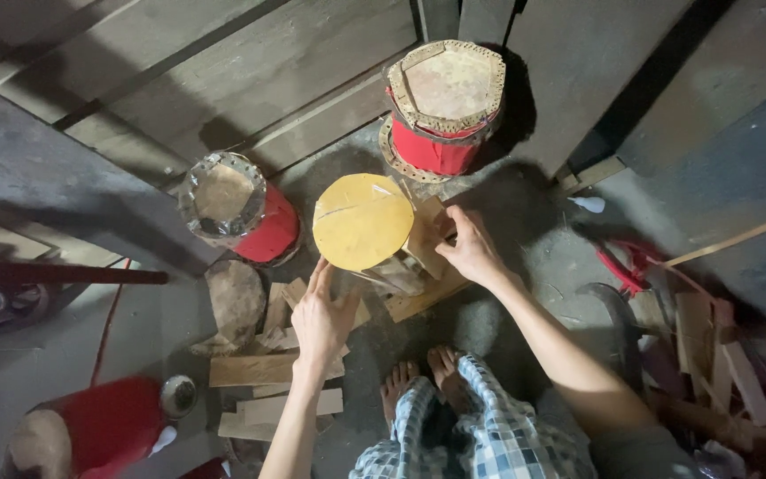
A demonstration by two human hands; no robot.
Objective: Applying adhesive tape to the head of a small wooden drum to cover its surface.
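A small drum with a round yellow skin top (362, 220) and a bare wooden body stands on the floor in front of me. My left hand (321, 315) rests flat beside its lower left edge, fingers together and pointing up at it, above a heap of wood scraps (269, 355). My right hand (468, 248) is at the drum's right side, fingers curled against a wooden slat (425, 235) leaning on the body. My bare feet (423, 377) and checked cloth show below.
Two red-wrapped drums stand near: one behind (443, 106), one to the left (237, 208). A third red drum (90, 426) lies lower left. A round hide piece (235, 297) lies by the scraps. Wood strips and a red-handled tool (622, 266) sit right.
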